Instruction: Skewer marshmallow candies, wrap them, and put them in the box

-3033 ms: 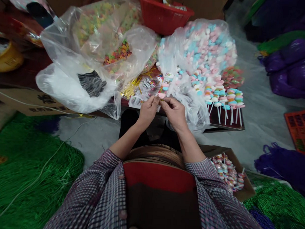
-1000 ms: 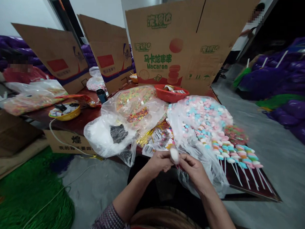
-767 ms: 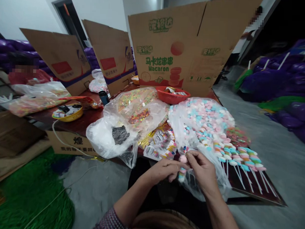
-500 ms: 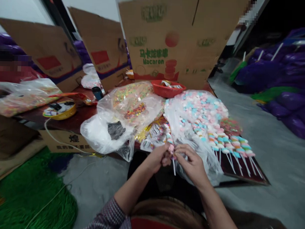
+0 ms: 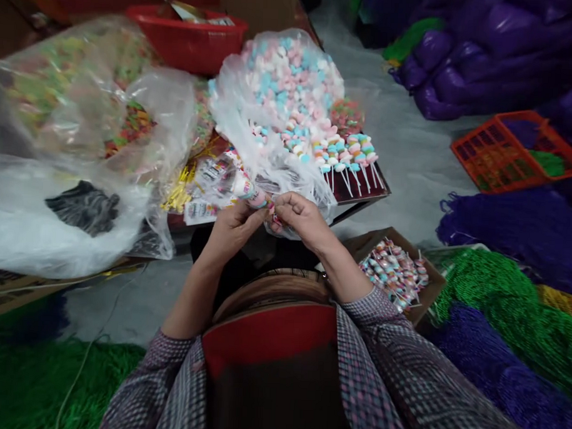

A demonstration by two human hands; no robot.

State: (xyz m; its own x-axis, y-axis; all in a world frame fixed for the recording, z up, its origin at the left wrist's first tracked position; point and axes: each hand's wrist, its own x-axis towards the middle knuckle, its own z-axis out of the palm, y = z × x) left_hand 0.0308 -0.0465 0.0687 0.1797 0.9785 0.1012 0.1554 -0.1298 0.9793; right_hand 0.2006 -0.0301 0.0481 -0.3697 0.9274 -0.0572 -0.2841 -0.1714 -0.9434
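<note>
Both my hands meet over my lap at the table's near edge. My left hand (image 5: 232, 228) is closed round a candy skewer (image 5: 249, 191) of pastel sweets in a clear wrapper. My right hand (image 5: 302, 218) pinches the skewer's lower end, fingers curled tight. Just beyond them lies a clear bag of pink, blue and white candies (image 5: 286, 77). A row of finished candy skewers (image 5: 347, 157) with white sticks lies on the dark table (image 5: 378, 189) to the right of the bag.
A cardboard box of wrapped skewers (image 5: 394, 274) sits by my right elbow. Left are clear bags of coloured candy (image 5: 83, 101), gold twist ties (image 5: 178, 192) and a red basket (image 5: 189, 39). Green and purple bundles (image 5: 512, 310) and an orange crate (image 5: 513, 150) cover the floor.
The camera has tipped down from the cardboard boxes to my lap. My hands stay together on the skewer, which now points up and left in its wrapper.
</note>
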